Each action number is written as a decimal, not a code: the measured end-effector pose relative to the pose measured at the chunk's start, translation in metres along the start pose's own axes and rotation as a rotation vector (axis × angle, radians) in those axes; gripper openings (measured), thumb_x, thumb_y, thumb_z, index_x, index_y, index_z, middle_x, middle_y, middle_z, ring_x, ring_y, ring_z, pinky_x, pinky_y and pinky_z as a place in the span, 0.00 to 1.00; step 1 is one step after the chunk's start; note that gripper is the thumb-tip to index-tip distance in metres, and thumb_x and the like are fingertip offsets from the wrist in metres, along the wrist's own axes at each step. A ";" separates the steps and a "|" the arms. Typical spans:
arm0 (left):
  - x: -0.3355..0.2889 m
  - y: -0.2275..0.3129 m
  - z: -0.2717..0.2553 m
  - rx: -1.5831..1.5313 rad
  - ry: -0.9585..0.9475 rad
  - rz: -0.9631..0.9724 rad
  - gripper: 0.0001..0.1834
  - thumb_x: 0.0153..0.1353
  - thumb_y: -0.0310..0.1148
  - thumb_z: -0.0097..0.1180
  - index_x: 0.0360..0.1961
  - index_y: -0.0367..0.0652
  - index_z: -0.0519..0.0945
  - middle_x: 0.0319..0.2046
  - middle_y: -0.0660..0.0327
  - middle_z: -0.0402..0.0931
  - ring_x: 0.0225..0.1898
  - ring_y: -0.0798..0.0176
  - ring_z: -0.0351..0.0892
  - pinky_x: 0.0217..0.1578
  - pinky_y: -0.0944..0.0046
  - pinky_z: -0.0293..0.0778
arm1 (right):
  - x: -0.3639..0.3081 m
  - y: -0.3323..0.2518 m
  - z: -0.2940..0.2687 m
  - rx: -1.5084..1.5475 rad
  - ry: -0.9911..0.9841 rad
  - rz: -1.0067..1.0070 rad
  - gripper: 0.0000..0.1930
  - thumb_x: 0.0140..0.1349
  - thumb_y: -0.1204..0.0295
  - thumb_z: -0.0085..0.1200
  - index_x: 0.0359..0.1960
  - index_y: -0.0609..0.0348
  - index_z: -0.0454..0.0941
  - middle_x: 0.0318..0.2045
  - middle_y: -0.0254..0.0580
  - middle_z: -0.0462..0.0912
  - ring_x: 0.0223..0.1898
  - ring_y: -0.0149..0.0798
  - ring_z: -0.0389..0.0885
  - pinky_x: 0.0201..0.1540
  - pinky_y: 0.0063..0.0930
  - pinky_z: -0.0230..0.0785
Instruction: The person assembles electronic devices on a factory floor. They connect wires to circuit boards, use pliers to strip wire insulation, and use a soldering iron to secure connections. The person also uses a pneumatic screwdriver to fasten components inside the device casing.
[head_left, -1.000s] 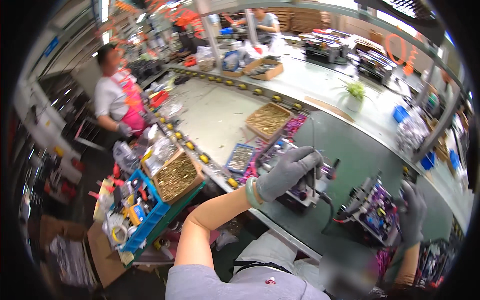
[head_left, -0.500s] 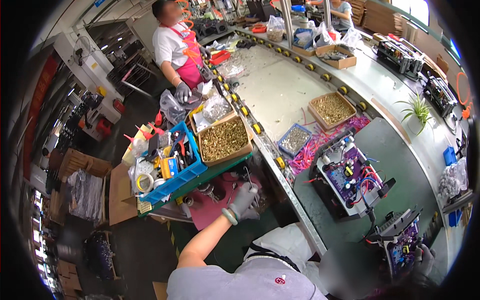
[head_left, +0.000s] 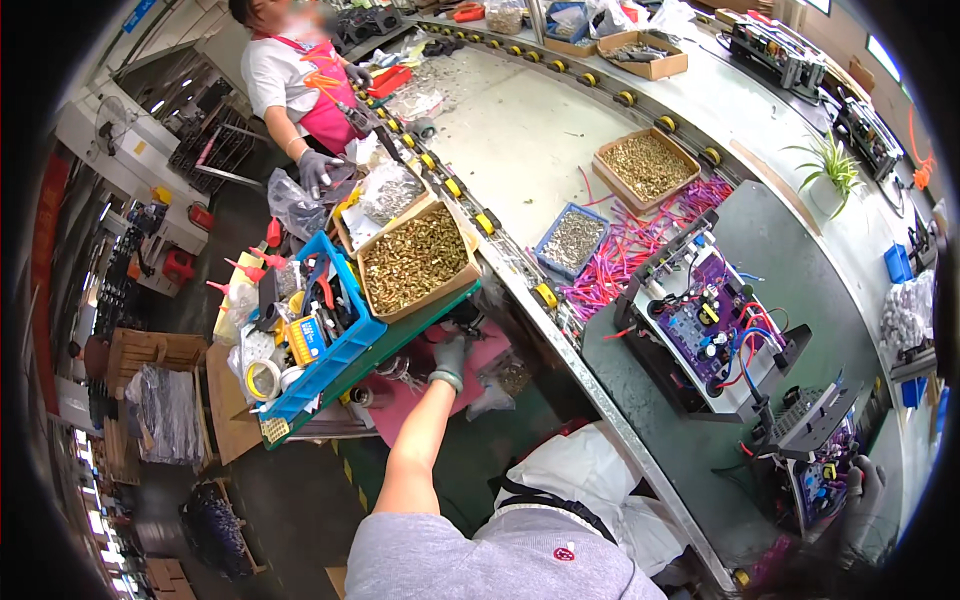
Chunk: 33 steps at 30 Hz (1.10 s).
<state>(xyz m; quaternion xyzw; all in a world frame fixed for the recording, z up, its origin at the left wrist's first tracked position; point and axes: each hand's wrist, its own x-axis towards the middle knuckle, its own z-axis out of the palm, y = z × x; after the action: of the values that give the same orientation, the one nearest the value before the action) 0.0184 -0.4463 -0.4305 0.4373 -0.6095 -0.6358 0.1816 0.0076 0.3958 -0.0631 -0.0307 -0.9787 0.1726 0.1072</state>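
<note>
Change: the left hand [head_left: 450, 357] has been lowered further under the cardboard box of brass parts [head_left: 415, 260].
Left fingers: grip cannot be told.
Right hand [head_left: 862, 500]: fingers are curled against the black fixture [head_left: 820, 455]; a firm hold cannot be told.

Both hands wear grey knit cloth gloves, matt and a bit fuzzy: left hand [head_left: 450, 357] down under the shelf, right hand [head_left: 862, 497] against a dark frame. The cardboard box [head_left: 462, 283] looks like plain rough brown paperboard, full of shiny brass-coloured metal screws [head_left: 412, 258]. Blue crate [head_left: 352, 335] is smooth, slightly glossy plastic. The purple circuit board [head_left: 706, 325] has a glossy lacquered look. Work mat [head_left: 800, 270] is dull green rubbery stuff, matt. Pink wires [head_left: 625, 262] look like glossy plastic sleeving.
</note>
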 end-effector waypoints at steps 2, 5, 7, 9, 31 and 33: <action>0.022 -0.001 0.012 -0.018 0.160 0.082 0.06 0.63 0.33 0.54 0.33 0.43 0.79 0.29 0.61 0.79 0.27 0.67 0.79 0.24 0.66 0.77 | -0.003 -0.002 -0.004 -0.015 -0.017 0.021 0.18 0.69 0.61 0.53 0.50 0.65 0.79 0.45 0.51 0.82 0.52 0.51 0.76 0.62 0.41 0.62; 0.051 -0.001 0.009 1.000 0.313 0.702 0.10 0.63 0.39 0.55 0.36 0.43 0.80 0.30 0.60 0.78 0.31 0.63 0.80 0.31 0.57 0.74 | -0.001 -0.008 -0.017 -0.127 -0.095 -0.006 0.21 0.68 0.59 0.53 0.49 0.67 0.78 0.47 0.53 0.79 0.53 0.50 0.75 0.58 0.39 0.65; 0.072 -0.008 0.002 1.070 0.246 0.715 0.13 0.64 0.41 0.55 0.37 0.43 0.80 0.30 0.59 0.78 0.33 0.60 0.80 0.35 0.54 0.73 | -0.005 -0.010 -0.020 -0.042 -0.099 0.043 0.21 0.68 0.58 0.53 0.49 0.67 0.78 0.47 0.53 0.79 0.53 0.50 0.75 0.58 0.39 0.65; 0.094 -0.024 -0.027 0.717 0.147 0.451 0.13 0.64 0.41 0.54 0.37 0.41 0.80 0.29 0.59 0.78 0.34 0.59 0.79 0.39 0.53 0.72 | 0.005 -0.009 -0.006 0.051 -0.103 0.038 0.21 0.68 0.58 0.53 0.49 0.67 0.78 0.47 0.53 0.79 0.53 0.50 0.75 0.58 0.38 0.65; 0.028 0.085 0.168 0.613 -0.243 0.753 0.09 0.60 0.31 0.54 0.32 0.36 0.81 0.25 0.61 0.79 0.29 0.64 0.77 0.34 0.60 0.71 | 0.013 -0.088 -0.022 -0.239 -0.003 -0.048 0.19 0.61 0.51 0.56 0.42 0.51 0.86 0.32 0.48 0.84 0.41 0.52 0.80 0.49 0.44 0.70; -0.031 0.102 0.166 0.541 -0.363 0.750 0.08 0.59 0.30 0.54 0.32 0.36 0.81 0.24 0.62 0.79 0.29 0.65 0.77 0.34 0.61 0.71 | 0.009 -0.084 -0.022 -0.214 0.080 -0.053 0.19 0.64 0.51 0.52 0.41 0.52 0.85 0.32 0.48 0.84 0.39 0.53 0.80 0.47 0.43 0.70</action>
<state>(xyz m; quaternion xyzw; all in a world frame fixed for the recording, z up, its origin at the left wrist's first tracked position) -0.1249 -0.3399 -0.3459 0.1018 -0.8897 -0.4117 0.1689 0.0015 0.3253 -0.0122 -0.0229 -0.9869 0.0629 0.1468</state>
